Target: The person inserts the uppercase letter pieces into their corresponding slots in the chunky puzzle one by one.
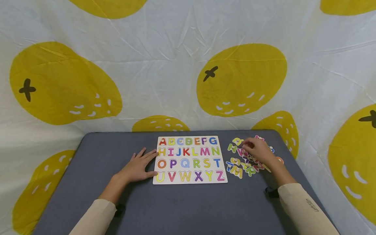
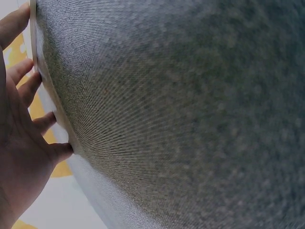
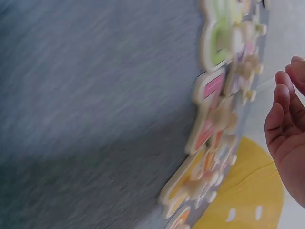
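Note:
A white alphabet puzzle board [image 1: 191, 168] with rows of coloured letters lies on the table, and small knobs show on letters in its top row. My left hand [image 1: 138, 169] is spread at the board's left side, fingertips and thumb touching its edge; the left wrist view also shows these fingers [image 2: 28, 88] along the edge. Over the loose pile of knobbed letter pieces [image 1: 249, 170] hovers my right hand [image 1: 258, 150], fingers loosely bent. Beneath its fingertips is a pink W piece [image 1: 241, 152]. No piece shows in the right hand's fingers [image 3: 281, 102] in the right wrist view.
The pile sits right of the board, with a yellow letter piece [image 1: 237, 141] at its far left corner. A grey cloth covers the table [image 1: 188, 209]. Behind it hangs a white curtain [image 1: 164, 81] printed with yellow fruit.

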`<state>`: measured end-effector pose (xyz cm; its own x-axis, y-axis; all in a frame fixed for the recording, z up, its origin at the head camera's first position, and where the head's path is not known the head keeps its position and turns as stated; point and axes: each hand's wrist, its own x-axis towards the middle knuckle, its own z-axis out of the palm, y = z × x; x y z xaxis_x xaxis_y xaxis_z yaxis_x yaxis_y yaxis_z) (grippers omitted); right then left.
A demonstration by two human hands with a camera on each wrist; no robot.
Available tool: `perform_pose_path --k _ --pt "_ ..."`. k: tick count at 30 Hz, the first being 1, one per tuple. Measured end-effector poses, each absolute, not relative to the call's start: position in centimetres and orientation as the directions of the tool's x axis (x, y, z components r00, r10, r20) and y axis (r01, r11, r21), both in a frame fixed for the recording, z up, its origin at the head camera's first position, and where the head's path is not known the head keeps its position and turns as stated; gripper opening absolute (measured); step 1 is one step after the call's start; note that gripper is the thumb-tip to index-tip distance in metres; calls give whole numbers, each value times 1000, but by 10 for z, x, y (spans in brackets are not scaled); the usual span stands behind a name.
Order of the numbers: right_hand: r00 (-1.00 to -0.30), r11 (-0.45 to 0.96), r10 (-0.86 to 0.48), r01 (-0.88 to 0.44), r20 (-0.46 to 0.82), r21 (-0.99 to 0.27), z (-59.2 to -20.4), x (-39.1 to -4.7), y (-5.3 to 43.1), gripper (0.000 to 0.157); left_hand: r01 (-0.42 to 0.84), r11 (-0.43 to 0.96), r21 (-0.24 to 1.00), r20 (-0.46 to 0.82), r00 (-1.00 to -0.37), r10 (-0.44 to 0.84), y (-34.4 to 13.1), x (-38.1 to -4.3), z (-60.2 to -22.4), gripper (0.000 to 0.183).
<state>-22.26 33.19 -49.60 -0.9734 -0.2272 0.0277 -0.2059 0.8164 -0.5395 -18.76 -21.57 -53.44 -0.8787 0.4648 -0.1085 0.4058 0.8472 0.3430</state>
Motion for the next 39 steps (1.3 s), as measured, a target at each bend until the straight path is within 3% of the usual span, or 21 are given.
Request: perform_pose_path --k 9,17,28,39 --pt "-976 820 -218 -184 2 -542 -508 -217 345 21 403 849 342 -113 -879 463 -216 -188 -535 90" --pt "-953 817 -297 -289 64 -499 -513 -206 340 15 415 842 345 -81 -880 468 -216 -189 -538 88" --pt "-940 813 -326 -333 101 -477 -516 -182 336 12 419 838 351 -81 -877 473 -215 -189 -538 88" --pt "-970 823 -224 -238 91 -516 -513 -169 367 15 420 836 353 -67 -880 470 -216 -186 -534 87"
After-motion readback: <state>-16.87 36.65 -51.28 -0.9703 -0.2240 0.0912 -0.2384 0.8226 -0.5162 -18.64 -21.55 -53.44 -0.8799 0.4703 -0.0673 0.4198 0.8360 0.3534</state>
